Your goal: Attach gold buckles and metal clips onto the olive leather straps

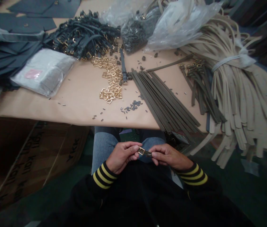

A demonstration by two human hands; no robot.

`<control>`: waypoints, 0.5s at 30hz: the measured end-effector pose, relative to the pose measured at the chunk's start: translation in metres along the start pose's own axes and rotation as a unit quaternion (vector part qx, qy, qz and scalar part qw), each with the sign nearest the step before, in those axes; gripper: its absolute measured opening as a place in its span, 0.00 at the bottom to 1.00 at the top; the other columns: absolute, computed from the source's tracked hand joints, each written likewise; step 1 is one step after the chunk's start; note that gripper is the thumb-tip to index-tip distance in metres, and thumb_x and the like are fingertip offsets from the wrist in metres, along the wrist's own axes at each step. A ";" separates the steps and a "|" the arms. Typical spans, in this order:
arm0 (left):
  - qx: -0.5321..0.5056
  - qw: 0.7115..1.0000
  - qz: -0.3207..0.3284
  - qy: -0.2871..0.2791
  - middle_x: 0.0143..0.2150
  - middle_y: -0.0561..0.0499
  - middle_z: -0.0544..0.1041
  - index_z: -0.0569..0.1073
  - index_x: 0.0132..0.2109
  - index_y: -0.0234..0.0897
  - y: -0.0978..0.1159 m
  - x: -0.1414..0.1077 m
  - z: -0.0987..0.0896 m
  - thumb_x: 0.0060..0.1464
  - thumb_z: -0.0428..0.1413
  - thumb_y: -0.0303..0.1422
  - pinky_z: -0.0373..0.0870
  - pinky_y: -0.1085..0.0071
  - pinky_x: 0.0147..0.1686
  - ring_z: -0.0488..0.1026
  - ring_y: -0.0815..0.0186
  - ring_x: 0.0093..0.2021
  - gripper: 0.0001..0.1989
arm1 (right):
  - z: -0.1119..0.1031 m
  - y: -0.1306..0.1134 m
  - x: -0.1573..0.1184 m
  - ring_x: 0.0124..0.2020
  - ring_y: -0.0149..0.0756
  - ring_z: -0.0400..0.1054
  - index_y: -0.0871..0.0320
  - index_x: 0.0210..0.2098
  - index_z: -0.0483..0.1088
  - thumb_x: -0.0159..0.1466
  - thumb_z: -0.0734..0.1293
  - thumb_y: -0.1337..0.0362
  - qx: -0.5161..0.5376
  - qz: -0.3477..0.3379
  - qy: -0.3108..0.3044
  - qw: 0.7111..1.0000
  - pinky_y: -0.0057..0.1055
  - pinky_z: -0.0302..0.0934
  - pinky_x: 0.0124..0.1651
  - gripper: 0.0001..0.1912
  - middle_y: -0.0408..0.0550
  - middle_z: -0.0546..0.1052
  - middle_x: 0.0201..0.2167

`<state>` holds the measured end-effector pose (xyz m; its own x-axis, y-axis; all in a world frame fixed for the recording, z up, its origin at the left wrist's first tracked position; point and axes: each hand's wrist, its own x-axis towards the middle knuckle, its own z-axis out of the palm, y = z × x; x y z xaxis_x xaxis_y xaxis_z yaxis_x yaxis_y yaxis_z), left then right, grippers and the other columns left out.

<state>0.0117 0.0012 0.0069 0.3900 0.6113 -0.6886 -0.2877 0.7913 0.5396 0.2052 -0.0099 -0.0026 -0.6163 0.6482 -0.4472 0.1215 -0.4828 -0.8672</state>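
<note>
Low over my lap, my left hand (121, 156) pinches a small gold rectangular buckle (141, 151) between thumb and fingers. My right hand (168, 156) grips the end of a short dark strap (148, 154), which meets the buckle between my hands. The fingers of both hands nearly touch around it. The strap's join with the buckle is too small to make out. Both hands are below the table's front edge, over my jeans.
A paper-covered table (76, 91) stands ahead, holding a heap of gold buckles (110, 78), olive strap strips (164, 101), scattered small metal pieces (132, 107), dark buckled straps (83, 36) and plastic bags (180, 22). A bundle of beige straps (239, 101) hangs over the right edge. A cardboard box (29, 157) stands lower left.
</note>
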 end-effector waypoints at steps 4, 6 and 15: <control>-0.020 1.000 -0.023 -0.007 0.18 0.54 0.71 0.75 0.35 0.28 -0.003 0.000 0.001 0.35 0.63 0.34 0.62 0.86 0.17 0.65 0.80 0.17 0.17 | 0.002 0.003 0.001 0.14 0.19 0.48 0.64 0.33 0.65 0.59 0.59 0.54 -0.008 -0.011 -0.006 1.000 0.21 0.39 0.16 0.17 0.40 0.65 0.19; -0.031 0.999 -0.037 -0.018 0.18 0.54 0.71 0.75 0.36 0.28 -0.005 0.001 0.003 0.35 0.63 0.34 0.62 0.86 0.17 0.65 0.80 0.17 0.18 | 0.004 0.003 0.002 0.14 0.20 0.48 0.64 0.33 0.65 0.60 0.58 0.54 -0.016 -0.012 -0.012 1.000 0.21 0.40 0.16 0.17 0.40 0.65 0.19; 0.059 0.992 0.110 0.027 0.22 0.55 0.69 0.70 0.34 0.29 -0.016 0.007 0.014 0.39 0.60 0.33 0.62 0.80 0.19 0.65 0.76 0.20 0.14 | 0.023 -0.006 0.014 0.17 0.23 0.55 0.61 0.31 0.59 0.59 0.57 0.52 -0.039 -0.023 0.117 0.992 0.21 0.48 0.19 0.17 0.42 0.67 0.21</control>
<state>0.0312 -0.0073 0.0008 0.2801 0.7715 -0.5713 -0.2547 0.6335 0.7306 0.1782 -0.0113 0.0016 -0.4260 0.7917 -0.4378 0.1631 -0.4088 -0.8980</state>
